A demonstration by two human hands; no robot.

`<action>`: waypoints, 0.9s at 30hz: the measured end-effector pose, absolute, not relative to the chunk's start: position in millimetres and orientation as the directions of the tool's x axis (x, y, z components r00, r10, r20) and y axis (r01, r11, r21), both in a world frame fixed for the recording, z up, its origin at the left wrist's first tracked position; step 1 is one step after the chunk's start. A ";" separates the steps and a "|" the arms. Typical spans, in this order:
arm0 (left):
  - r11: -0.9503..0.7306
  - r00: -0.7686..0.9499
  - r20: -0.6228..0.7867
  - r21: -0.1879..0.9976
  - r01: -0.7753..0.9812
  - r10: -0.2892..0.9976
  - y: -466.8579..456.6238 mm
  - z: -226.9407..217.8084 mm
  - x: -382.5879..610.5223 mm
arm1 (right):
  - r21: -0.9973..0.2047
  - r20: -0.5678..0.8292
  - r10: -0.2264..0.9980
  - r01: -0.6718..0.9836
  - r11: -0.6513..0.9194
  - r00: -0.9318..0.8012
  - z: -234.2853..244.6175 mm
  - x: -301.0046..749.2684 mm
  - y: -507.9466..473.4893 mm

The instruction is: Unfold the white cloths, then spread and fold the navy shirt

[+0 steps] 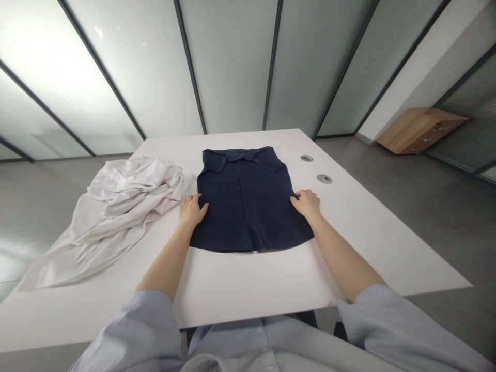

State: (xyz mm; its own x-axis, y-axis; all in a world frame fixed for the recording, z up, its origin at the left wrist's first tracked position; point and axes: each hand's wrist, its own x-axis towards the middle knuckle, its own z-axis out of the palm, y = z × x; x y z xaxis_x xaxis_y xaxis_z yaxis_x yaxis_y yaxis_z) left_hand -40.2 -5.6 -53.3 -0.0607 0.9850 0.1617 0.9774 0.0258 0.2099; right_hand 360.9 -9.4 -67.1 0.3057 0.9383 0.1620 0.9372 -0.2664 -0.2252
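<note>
A dark navy shirt (246, 199) lies flat on the white table (251, 289), folded into a rectangle with its collar at the far end. My left hand (191, 210) rests on the shirt's left edge, fingers curled down at the fabric. My right hand (307, 202) is at the right edge, its fingers bent and pinched at the cloth. Whether either hand truly grips the fabric or only presses it, I cannot make out. Both forearms reach in from light blue sleeves at the bottom.
A crumpled white garment (116, 206) sprawls over the table's left side, hanging toward the left edge. Two round cable grommets (324, 179) sit right of the shirt. A wooden cabinet (420, 129) stands on the floor at the far right, before glass walls.
</note>
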 end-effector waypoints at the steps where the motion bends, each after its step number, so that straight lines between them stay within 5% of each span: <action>1: 0.021 -0.057 0.159 0.218 0.976 0.986 -5.0 -53.9 -40.3 | -0.224 0.163 0.941 0.940 -0.257 0.296 -67.3 361.0 -9.5; 12: 0.002 -0.050 0.142 0.320 0.947 0.989 -10.0 -45.1 -38.6 | -0.341 0.108 0.972 0.926 -0.160 0.208 -60.0 359.0 -9.6; 18: 0.089 -0.073 -0.054 0.424 0.901 0.996 -4.2 -34.6 -61.4 | -0.468 -0.080 0.985 0.867 -0.173 0.154 -49.6 381.0 -9.5; 24: 0.072 0.226 -0.322 0.702 0.708 0.920 -22.1 -19.8 -89.3 | -0.602 -0.124 0.978 0.796 0.062 -0.170 -38.4 400.3 -37.7; 27: -0.016 0.410 -0.329 0.764 0.645 0.851 -34.1 -10.8 -88.8 | -0.631 -0.174 0.949 0.769 0.097 -0.262 -32.5 395.3 -55.8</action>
